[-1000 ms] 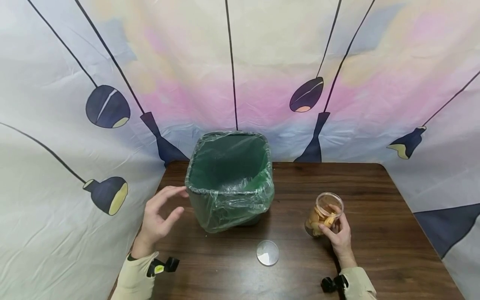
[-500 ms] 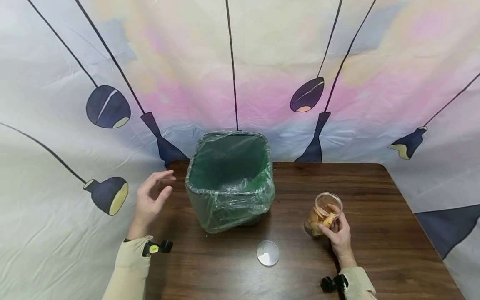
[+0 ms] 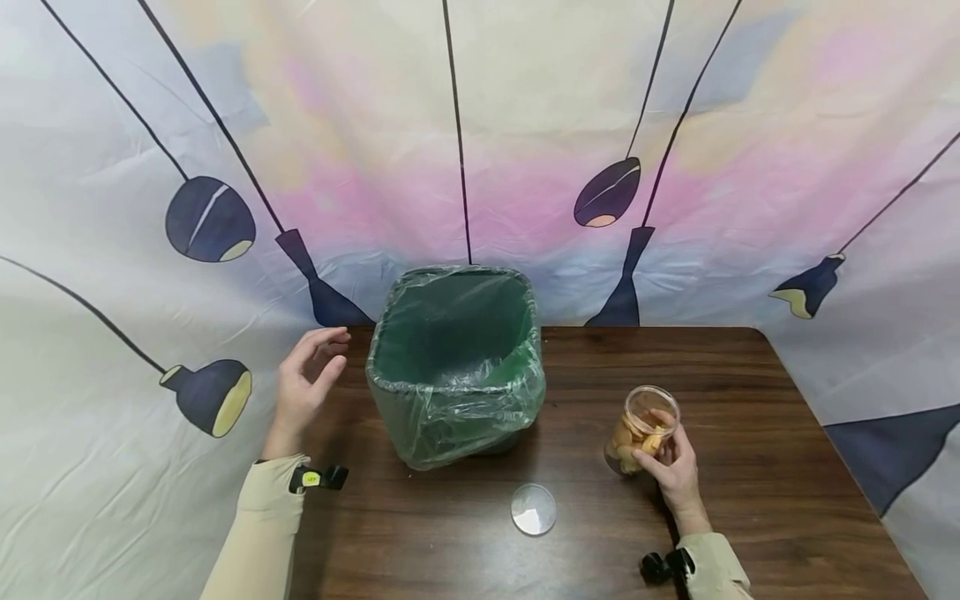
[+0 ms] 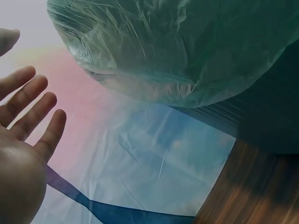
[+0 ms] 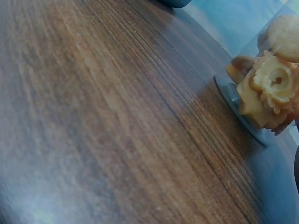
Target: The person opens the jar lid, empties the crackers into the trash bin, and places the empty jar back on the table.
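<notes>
My right hand grips a clear jar from its right side, thumb in front. The jar has no lid on it and holds several cookies; in the right wrist view the cookies show close up through the jar's wall near its base. To the left of the green trash bin, my left hand hovers with loosely bent fingers and holds nothing. The left wrist view has that hand apart from the bin's green plastic liner. A clear round lid lies flat on the table between bin and jar.
The bin stands near the back of the dark wooden table, its liner folded over the rim. Behind the table hangs a cloth backdrop printed with lamps.
My left hand has drawn back from the bin's rim, moving left and up, and now hovers apart from it. The right hand still holds the jar in nearly the same place.
</notes>
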